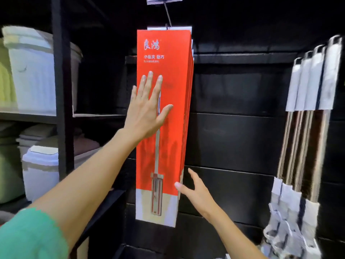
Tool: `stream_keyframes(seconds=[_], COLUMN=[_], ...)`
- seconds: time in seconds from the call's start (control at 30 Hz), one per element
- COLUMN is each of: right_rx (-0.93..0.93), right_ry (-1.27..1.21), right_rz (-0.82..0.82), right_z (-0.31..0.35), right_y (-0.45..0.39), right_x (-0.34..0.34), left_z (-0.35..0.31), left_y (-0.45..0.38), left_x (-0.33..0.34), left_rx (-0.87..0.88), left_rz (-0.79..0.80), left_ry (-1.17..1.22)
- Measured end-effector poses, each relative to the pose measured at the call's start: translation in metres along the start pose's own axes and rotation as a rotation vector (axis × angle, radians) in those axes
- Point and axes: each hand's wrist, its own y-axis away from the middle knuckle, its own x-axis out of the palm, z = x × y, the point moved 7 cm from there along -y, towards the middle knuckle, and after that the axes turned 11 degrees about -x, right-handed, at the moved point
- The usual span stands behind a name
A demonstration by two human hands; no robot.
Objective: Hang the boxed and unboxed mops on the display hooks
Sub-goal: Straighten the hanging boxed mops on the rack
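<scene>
Boxed mops (164,118) hang in a red stack on the display hook (169,17), left hand (147,111) flat and spread on the front box, right hand (196,189) open at the lower edge — best steady the swing gently.

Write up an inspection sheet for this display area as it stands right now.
Surface: black slatted display wall behind the goods.
Job's things: red boxed mops hang stacked on the display hook; unboxed mops with white sleeves hang at the right.
Clutter: nothing seen.
Grippers: left hand lies flat, fingers straight, on the front box; right hand open, fingertips at the boxes' lower right edge.
Cables: nothing seen.
Surroundings: black shelf rack at left holding plastic storage bins, pale and green; dim lighting.
</scene>
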Motion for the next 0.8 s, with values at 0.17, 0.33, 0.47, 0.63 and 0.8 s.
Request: stream_keyframes(seconds=[0.17, 0.33, 0.47, 0.63, 0.8], right_rx=[-0.035, -0.072, -0.097, -0.206, -0.331], right_ry=[-0.157, -0.229, -0.287, -0.318, -0.316], right_rz=[-0.080, -0.190, -0.218, -0.264, -0.346], right_z=[0.007, -0.016, -0.027, -0.029, -0.012], right_y=[-0.042, -0.068, -0.082, -0.092, -0.112], right_x=[0.012, 0.019, 0.021, 0.022, 0.011], left_z=[-0.005, -0.011, -0.012, -0.009, -0.011], left_y=[-0.038, -0.051, -0.052, -0.054, -0.054], left_x=[0.012, 0.030, 0.034, 0.039, 0.041], left_rx=[0.056, 0.059, 0.069, 0.054, 0.047], left_rz=[-0.093, -0.159, -0.219, -0.278, -0.304], left_ry=[0.056, 0.025, -0.003, -0.034, -0.035])
